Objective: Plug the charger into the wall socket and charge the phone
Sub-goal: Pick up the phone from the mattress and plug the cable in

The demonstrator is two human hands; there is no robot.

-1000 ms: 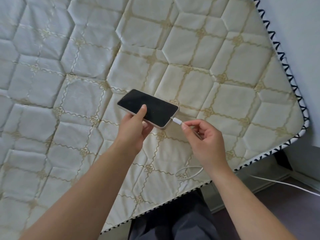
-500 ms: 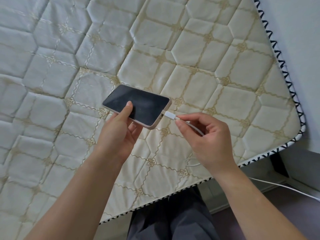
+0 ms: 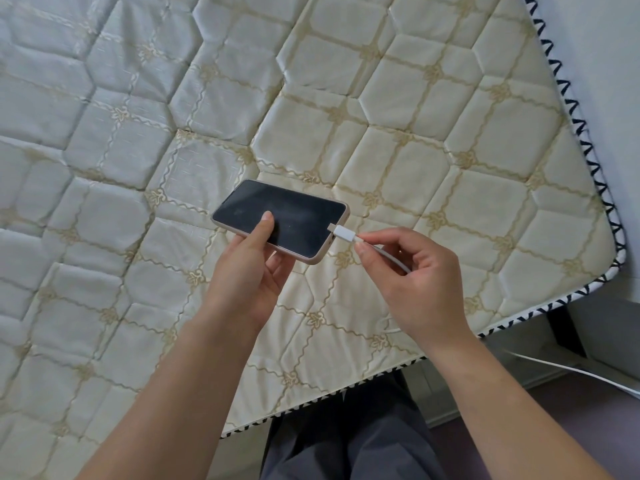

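Observation:
A phone (image 3: 287, 216) with a dark screen and a pinkish-beige case is held above the mattress in my left hand (image 3: 249, 271), thumb on the screen. My right hand (image 3: 412, 282) pinches the white charging cable just behind its white connector (image 3: 343, 233). The connector's metal tip is at the phone's right short edge; its bare metal still shows. The white cable (image 3: 571, 370) runs from under my right hand, loops on the mattress and trails off to the lower right over the floor. No wall socket or charger brick is in view.
A quilted cream mattress (image 3: 173, 133) with a black-and-white zigzag border fills most of the view. A pale wall (image 3: 609, 64) runs along its right side. My dark grey trouser legs (image 3: 346, 445) stand at the mattress's near edge, with floor to the right.
Both hands and the phone shifted a little to the left in the view. The connector's metal tip now shows more at the phone's edge than half a second ago.

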